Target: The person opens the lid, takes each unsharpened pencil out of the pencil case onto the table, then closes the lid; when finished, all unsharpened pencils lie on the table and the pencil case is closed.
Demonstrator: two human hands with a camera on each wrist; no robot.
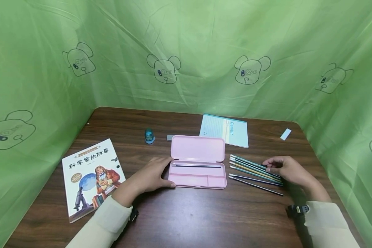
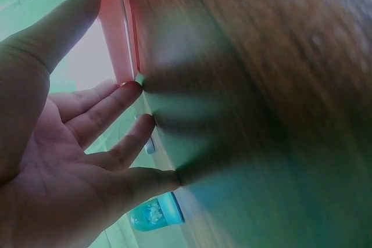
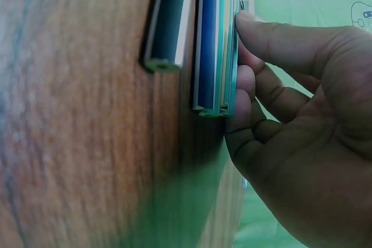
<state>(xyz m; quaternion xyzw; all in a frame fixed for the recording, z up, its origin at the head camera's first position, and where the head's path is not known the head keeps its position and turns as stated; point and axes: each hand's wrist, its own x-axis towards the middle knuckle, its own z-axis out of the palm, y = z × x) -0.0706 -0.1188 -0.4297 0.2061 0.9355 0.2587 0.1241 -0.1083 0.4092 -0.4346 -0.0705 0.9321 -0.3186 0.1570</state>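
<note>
A pink pencil case [image 1: 197, 148] lies with its lid raised, a dark pencil [image 1: 196, 166] in its long compartment. My left hand [image 1: 153, 175] rests at the case's left end, thumb by the front corner and other fingers along the side. In the left wrist view those fingers [image 2: 125, 143] are spread and fairly straight, tips down at the table. Right of the case, several pencils [image 1: 251, 167] lie side by side. My right hand [image 1: 286, 168] pinches a pencil at the far side of this row, between thumb and curled fingers. A black pencil [image 1: 260, 186] lies apart, nearest the front.
A picture-covered book [image 1: 93, 179] lies at left. Behind the case are a blue-green sharpener [image 1: 149, 135], a grey block [image 1: 169, 137] and a light blue notebook [image 1: 235, 132]. A white eraser [image 1: 286, 134] sits back right. Green cloth [image 1: 204, 93] hangs around the table.
</note>
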